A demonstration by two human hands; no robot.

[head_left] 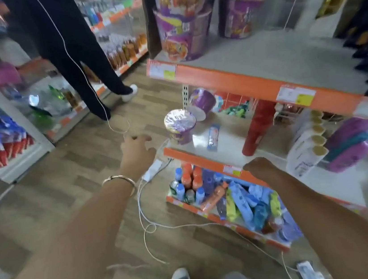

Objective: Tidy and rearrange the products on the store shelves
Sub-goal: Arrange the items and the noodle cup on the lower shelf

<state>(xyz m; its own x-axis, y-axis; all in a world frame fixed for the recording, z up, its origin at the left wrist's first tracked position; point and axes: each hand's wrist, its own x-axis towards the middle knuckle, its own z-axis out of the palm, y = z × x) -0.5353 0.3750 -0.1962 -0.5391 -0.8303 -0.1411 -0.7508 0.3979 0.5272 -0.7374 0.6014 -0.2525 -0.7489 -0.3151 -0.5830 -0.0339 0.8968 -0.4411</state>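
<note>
Noodle cup (180,125), purple with a shiny lid, stands upright on the middle shelf (224,148), near its left end. It is just to the right of my left hand (137,149) and a bit farther away, not touching it. My left hand is open, with fingers spread and curled a little, and it has hold of nothing. A bracelet (119,179) sits on that wrist.

A second purple cup (201,103) lies on its side just behind the first one. A small blue packet (213,137) lies flat to the right of the standing cup. A red stool leg (257,127) stands farther right.

My right hand (260,168) rests at the orange front edge of the middle shelf. Its fingers point away from me, so I cannot tell how far open it is. I see nothing in it.

Below my right hand, bottles (188,181) and packets fill the bottom shelf. A white cable (147,226) lies on the floor below my left hand. Big purple tubs (181,34) stand on the top shelf, far above both hands.
</note>
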